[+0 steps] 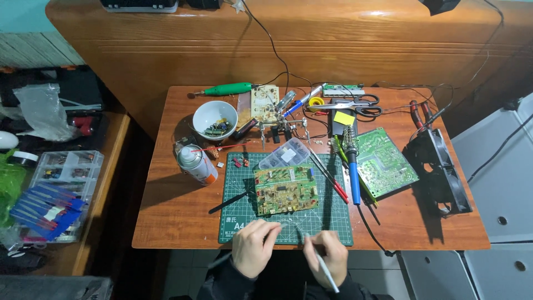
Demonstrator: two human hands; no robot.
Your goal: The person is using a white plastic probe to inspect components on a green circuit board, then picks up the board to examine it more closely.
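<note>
My left hand (252, 247) is at the near edge of the green cutting mat (239, 211), fingers pinched together on something too small to make out. My right hand (328, 256) grips thin metal tweezers (321, 262) that slant toward me. Just beyond both hands a green circuit board (286, 189) lies flat on the mat. A black probe (230, 202) rests to the left of the board. Neither hand touches the board.
A blue-handled soldering iron (353, 172) and a second green board (383, 161) lie to the right. A spray can (197, 164), white bowl (215, 118), helping-hands stand (283, 130), scissors (361, 106) and black fans (444, 172) crowd the small wooden table (172, 211). A parts organiser (66, 178) sits left.
</note>
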